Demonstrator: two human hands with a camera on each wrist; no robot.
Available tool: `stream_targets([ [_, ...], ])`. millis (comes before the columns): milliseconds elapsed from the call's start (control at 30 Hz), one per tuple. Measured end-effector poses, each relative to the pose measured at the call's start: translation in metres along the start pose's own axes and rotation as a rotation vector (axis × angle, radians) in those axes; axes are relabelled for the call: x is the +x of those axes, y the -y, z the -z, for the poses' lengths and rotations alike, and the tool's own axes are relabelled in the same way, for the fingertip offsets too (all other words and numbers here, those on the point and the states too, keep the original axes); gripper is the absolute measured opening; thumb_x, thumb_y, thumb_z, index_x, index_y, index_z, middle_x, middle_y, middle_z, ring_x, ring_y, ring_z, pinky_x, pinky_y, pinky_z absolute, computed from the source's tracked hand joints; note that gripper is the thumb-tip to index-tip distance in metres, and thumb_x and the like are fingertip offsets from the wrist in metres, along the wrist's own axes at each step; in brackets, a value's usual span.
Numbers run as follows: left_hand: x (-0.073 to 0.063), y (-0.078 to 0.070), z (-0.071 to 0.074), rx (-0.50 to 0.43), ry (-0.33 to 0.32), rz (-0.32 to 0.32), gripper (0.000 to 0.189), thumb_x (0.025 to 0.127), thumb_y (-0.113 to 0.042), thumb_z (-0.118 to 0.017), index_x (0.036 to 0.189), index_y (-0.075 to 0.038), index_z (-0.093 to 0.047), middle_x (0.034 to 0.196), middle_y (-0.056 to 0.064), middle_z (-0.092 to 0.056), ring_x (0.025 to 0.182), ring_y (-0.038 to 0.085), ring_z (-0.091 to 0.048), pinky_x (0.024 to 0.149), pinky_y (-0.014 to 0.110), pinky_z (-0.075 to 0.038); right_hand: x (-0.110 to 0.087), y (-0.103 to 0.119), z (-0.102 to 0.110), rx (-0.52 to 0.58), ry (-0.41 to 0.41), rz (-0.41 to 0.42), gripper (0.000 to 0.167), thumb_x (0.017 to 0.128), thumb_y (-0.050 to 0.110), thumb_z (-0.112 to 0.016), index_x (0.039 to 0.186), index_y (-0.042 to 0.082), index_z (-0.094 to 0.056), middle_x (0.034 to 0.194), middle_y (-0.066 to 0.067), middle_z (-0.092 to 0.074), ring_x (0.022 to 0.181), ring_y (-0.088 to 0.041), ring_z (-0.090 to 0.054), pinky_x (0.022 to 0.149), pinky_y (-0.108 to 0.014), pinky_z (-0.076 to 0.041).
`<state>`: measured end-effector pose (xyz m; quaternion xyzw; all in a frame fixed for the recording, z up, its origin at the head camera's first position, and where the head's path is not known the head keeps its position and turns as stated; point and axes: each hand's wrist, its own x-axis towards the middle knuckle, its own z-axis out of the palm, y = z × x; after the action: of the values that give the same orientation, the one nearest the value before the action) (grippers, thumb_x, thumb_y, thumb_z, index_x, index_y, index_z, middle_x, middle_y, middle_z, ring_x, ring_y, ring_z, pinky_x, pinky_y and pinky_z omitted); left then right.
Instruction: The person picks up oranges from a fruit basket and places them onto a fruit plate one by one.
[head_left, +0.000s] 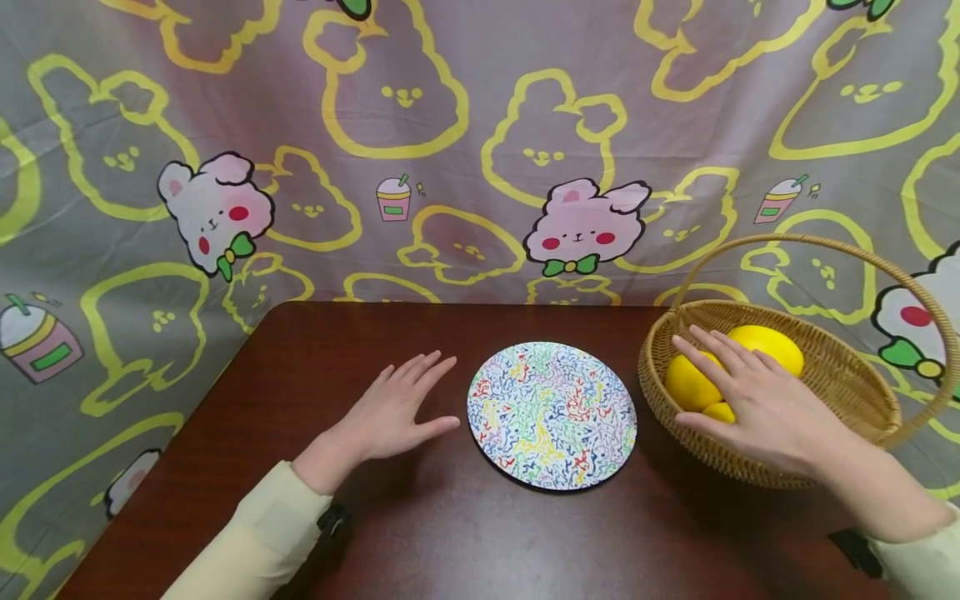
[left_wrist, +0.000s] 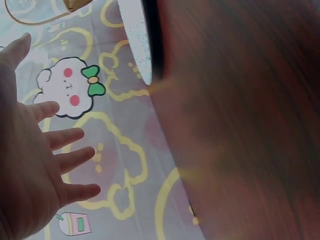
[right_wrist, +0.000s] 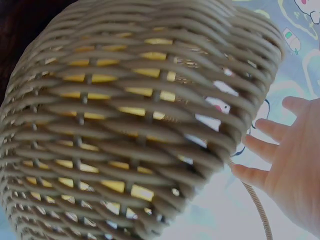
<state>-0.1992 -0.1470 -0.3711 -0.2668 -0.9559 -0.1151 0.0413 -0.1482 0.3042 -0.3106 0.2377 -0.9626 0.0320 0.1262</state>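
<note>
My left hand (head_left: 397,408) hovers over the table on the near left of a round board (head_left: 552,417) patterned with multicoloured squiggles. Its fingers are spread and straight, and it holds nothing. My right hand (head_left: 765,404) reaches across the near side of a wicker basket (head_left: 847,375), fingers extended, palm down and holding nothing. Yellow lemon-like fruits (head_left: 767,346) sit in the left part of the basket, partly hidden by that hand. In the right wrist view the fingertips (right_wrist: 250,175) are right at the basket's rim, and yellow shows through the weave.
The dark reddish-brown table (head_left: 480,533) carries the board in its middle and the basket at its right. An arched handle (head_left: 817,239) rises above the basket. Behind the table hangs a grey curtain (head_left: 450,183) printed with cartoon rabbits.
</note>
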Motion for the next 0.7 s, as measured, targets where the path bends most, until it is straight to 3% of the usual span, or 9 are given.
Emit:
stream_targets([
  [367, 0.018, 0.01, -0.011, -0.144, 0.091, -0.001, 0.084, 0.085, -0.062, -0.062, 0.152, -0.021, -0.032, 0.155, 0.008, -0.032, 0.14, 0.027, -0.03, 0.109, 0.055, -0.025, 0.002, -0.008, 0.003, 0.033, -0.026, 0.07, 0.089, 0.081, 0.049, -0.073, 0.153, 0.02, -0.029, 0.152, -0.017, -0.031, 0.132, -0.041, -0.035, 0.103, -0.057, -0.03],
  [700, 0.03, 0.017, -0.028, -0.254, 0.178, 0.034, 0.082, 0.085, -0.06, -0.065, 0.152, -0.027, -0.033, 0.154, 0.002, -0.034, 0.141, 0.023, -0.029, 0.109, 0.049, -0.028, 0.004, -0.011, 0.007, 0.057, 0.004, 0.051, 0.089, 0.083, 0.048, -0.073, 0.154, 0.023, -0.027, 0.153, -0.015, -0.03, 0.129, -0.043, -0.037, 0.099, -0.059, -0.033],
])
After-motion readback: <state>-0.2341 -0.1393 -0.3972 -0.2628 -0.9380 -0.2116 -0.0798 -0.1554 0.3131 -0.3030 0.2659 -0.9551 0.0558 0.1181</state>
